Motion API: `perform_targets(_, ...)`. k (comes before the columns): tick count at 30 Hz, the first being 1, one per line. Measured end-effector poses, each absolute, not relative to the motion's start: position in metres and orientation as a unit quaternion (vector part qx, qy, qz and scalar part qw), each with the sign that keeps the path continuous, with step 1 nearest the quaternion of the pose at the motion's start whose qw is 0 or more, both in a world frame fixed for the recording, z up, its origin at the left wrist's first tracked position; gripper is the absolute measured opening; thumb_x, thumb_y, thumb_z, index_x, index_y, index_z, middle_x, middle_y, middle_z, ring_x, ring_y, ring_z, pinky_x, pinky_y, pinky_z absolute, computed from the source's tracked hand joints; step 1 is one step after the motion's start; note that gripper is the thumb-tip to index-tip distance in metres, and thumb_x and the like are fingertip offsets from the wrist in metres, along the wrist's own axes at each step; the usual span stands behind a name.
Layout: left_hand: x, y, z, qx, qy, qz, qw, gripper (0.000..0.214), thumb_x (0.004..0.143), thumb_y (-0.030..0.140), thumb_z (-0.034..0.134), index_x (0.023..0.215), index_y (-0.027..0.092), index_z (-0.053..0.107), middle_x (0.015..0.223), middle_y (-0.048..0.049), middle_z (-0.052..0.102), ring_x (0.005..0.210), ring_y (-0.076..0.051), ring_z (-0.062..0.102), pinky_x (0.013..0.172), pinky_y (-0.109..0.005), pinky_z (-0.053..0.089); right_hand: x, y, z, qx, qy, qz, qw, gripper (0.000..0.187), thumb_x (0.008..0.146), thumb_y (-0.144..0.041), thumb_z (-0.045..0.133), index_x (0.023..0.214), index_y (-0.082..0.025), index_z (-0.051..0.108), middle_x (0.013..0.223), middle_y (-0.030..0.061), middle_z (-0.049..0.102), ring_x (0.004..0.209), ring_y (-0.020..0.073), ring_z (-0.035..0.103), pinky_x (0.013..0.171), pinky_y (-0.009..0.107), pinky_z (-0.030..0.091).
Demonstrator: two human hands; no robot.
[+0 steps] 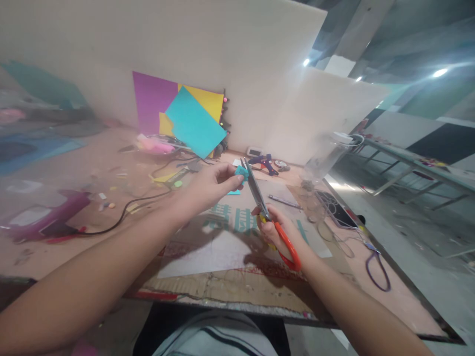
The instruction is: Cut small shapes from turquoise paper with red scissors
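Between the fingertips of my left hand (pixel 225 182) is a small piece of teal paper (pixel 242 173), held up above the table. My right hand (pixel 278 225) grips a pair of scissors (pixel 256 190) with orange and yellow handles. Their blades point up and away, close beside the teal piece; I cannot tell whether they touch it. Beneath both hands lies a white sheet (pixel 193 252) carrying teal cut-out characters (pixel 241 220), partly covered by my right hand. Another bit of teal paper lies on the table just under my left fingertips.
Purple, yellow and teal sheets (pixel 195 121) lean against the back board. A purple glue gun (pixel 59 215) with a black cord lies at left, a dark one (pixel 264 163) at the back. A pen (pixel 285 201), a phone (pixel 336 210) and a clear jug (pixel 322 158) are on the right.
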State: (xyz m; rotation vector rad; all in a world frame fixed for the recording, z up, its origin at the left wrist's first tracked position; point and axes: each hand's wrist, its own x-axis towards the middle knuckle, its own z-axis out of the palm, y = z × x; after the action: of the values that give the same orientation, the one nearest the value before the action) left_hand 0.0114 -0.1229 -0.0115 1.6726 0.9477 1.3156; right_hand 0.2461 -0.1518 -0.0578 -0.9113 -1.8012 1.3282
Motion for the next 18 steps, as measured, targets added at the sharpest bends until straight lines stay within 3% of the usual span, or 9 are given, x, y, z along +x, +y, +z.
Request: perform_targets(18,0.0068,-0.1222,-0.0083,0.661,0.379,0.526,0.377,0.035,0.089,0.051,0.07,0.084,0.018,0.061,0.084,-0.0031,0.072,0.083,-0.018,0.071,0.079,-0.031,0.055,0.2463,-0.1529,-0.0554,-0.365,-0.699,0.516,0.337,0.062,0.083,-0.074,0.067,0.109,-0.019,0.055,0.071,-0.0077,0.038,0.053,0.0089,0.028,0.048,0.024,0.022)
